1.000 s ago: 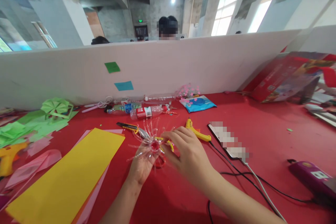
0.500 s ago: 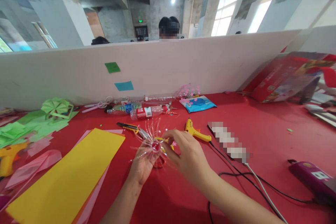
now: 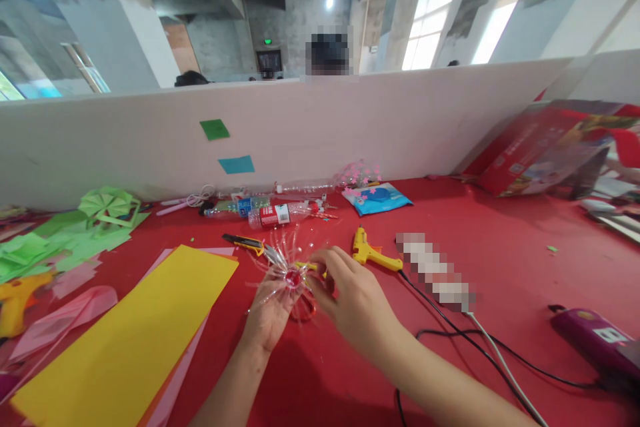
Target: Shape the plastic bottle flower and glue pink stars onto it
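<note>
Head view: single, worn on the head, facing forward and down.
Near the lens: left hand point(image 3: 269, 320) and right hand point(image 3: 357, 297), both below mid-frame, arms entering from the bottom edge.
Table point(image 3: 500, 213): seen from above at a slant, filling most of the lower half.
Partition point(image 3: 375, 113): farther off, nearly face-on.
Back wall point(image 3: 215, 47): farthest, seen over the partition's top.

My left arm point(image 3: 230, 383) is bare and comes up from the near side, leaning right. My left hand point(image 3: 269, 317) is turned palm up and holds on, with its fingers mostly hidden. My right arm point(image 3: 443, 373) reaches far and left. My right hand point(image 3: 356, 297) shows its back, with bent fingers point(image 3: 333, 260) pointing at my left hand.
</note>
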The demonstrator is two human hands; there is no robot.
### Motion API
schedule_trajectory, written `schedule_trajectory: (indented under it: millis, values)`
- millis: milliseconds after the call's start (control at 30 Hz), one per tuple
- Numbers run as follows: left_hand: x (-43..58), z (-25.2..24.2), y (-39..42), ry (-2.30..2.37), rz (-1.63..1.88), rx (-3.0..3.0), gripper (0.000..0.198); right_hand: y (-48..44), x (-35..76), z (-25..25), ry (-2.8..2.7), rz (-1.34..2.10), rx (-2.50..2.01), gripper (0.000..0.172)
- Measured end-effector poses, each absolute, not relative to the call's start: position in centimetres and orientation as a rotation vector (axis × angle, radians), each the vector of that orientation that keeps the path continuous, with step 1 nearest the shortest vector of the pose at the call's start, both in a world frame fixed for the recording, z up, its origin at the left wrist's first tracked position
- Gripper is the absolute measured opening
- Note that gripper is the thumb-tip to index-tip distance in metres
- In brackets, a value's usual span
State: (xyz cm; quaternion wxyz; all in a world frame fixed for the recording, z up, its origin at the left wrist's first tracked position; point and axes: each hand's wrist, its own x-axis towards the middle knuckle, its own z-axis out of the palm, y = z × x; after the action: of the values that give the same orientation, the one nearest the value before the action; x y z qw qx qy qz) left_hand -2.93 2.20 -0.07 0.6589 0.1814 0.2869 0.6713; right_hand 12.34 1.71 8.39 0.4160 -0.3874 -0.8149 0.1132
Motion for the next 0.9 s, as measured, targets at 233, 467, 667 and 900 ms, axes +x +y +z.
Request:
schedule_trajectory:
  millis: [233,467,667,900]
  values:
    - [-2.87,0.14,2.14,0.667,1.529,0.437,0.031,1.41,11.95,8.04,-2.107,0.177,-1.006,0.013]
    - [-2.98,-0.12,2.16,0.678,1.498,0.464,0.025,1.33,11.66,7.93,-2.077,0.384,-0.954,0.024]
    - [-2.9,0.07,2.0,0.687,1.479,0.486,0.019,1.42,11.33,7.88,-2.032,0.428,-0.888,0.026]
    - [-2.86,0.11,2.12,0.651,1.51,0.425,0.029,1.81,11.59,7.82,-2.001,0.344,-0.903,0.018]
